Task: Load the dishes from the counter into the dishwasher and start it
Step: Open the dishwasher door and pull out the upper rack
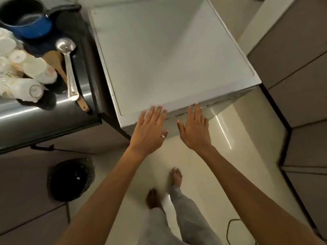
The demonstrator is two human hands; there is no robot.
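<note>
At front edge of white box-shaped dishwasher [169, 57]: left hand [148, 131] and right hand [194, 131], fingers straight, grasping nothing; steel ladle [68, 64] on counter [44, 114].

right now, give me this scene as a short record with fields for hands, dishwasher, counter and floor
dishwasher: white top, nothing on it, door looks shut
left hand: open, fingers straight, at the front top edge of the dishwasher
right hand: open, fingers straight, at the same edge
counter: steel, left of the dishwasher, holds a blue pot, ladle, wooden spatula and white cups
floor: black-lined bin below the counter
</note>
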